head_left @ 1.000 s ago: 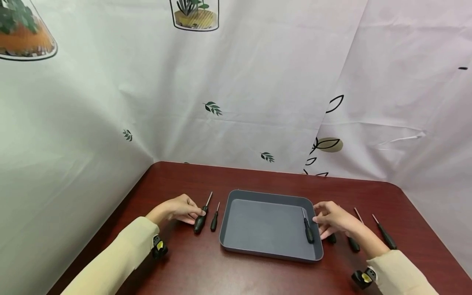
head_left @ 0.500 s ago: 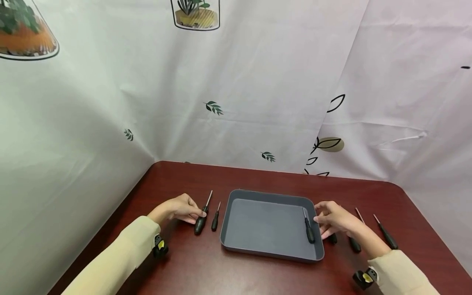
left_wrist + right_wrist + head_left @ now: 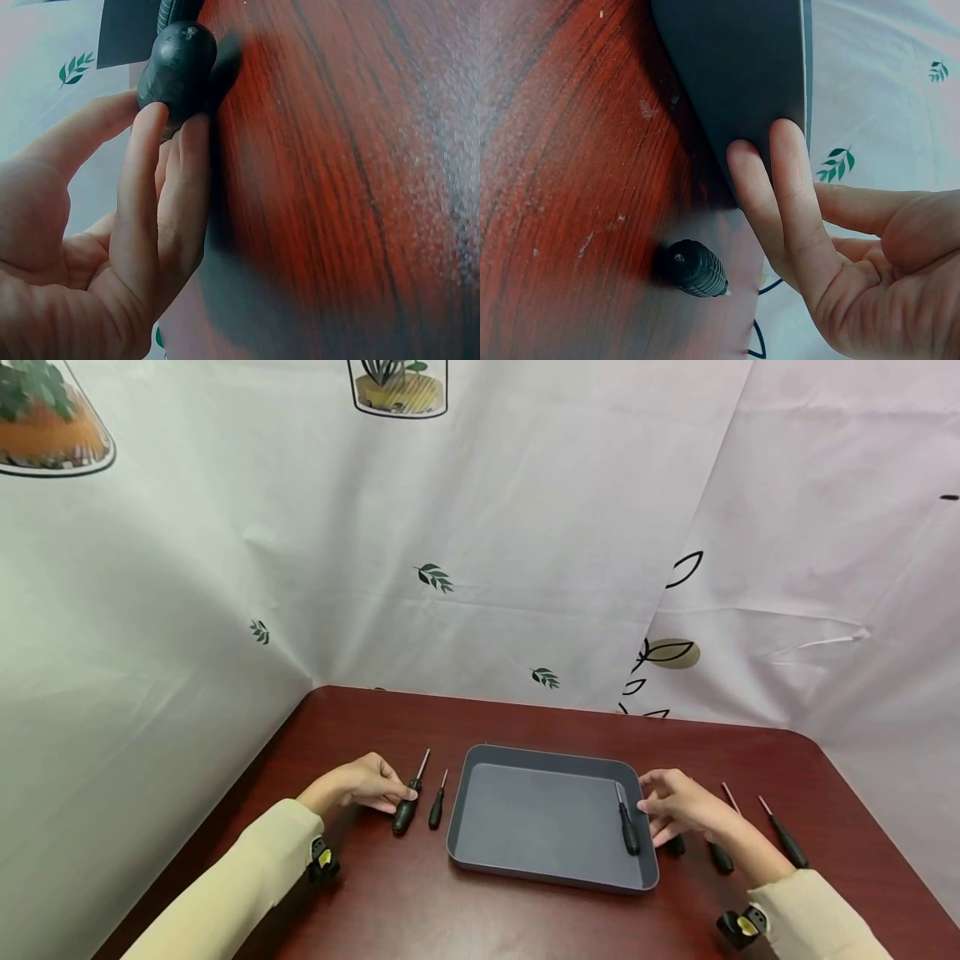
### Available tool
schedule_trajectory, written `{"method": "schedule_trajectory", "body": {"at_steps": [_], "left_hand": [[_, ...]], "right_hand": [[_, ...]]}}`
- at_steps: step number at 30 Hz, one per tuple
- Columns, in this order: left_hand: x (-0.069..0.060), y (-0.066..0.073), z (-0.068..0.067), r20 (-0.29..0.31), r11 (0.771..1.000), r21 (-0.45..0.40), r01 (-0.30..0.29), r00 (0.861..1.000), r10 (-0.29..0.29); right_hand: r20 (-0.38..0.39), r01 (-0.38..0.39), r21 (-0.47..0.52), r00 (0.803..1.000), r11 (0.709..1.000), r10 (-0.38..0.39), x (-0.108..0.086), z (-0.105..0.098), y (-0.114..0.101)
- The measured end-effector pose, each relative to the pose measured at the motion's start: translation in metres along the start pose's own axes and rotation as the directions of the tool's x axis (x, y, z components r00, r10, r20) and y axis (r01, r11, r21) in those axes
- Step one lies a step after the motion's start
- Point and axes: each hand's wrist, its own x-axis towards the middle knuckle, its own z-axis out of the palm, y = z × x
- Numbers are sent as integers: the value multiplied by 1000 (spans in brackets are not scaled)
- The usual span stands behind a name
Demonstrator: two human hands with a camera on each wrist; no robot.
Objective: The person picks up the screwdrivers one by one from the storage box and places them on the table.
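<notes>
In the head view my left hand pinches the dark handle of a larger screwdriver, whose shaft points away from me. In the left wrist view, thumb and fingers meet around the rounded end of that screwdriver handle, low over the table. My right hand grips the right wall of a grey rectangular tray. Two fingers press flat on the outside of the tray wall in the right wrist view, with the thumb on the rim side. One small screwdriver lies inside the tray, near its right wall.
A smaller screwdriver lies between my left hand and the tray. Right of the tray lie several more: one screwdriver partly under my right hand, another screwdriver behind the wrist, a third screwdriver farther right. Patterned cloth hangs behind the table.
</notes>
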Motion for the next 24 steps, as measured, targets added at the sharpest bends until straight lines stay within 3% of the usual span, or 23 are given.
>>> {"method": "schedule_trajectory", "body": {"at_steps": [24], "left_hand": [[1,3,3,-29,1000,19,19,999,-19]], "right_hand": [[-6,-2,5,1000,1000,2,0,-1,-1]]}}
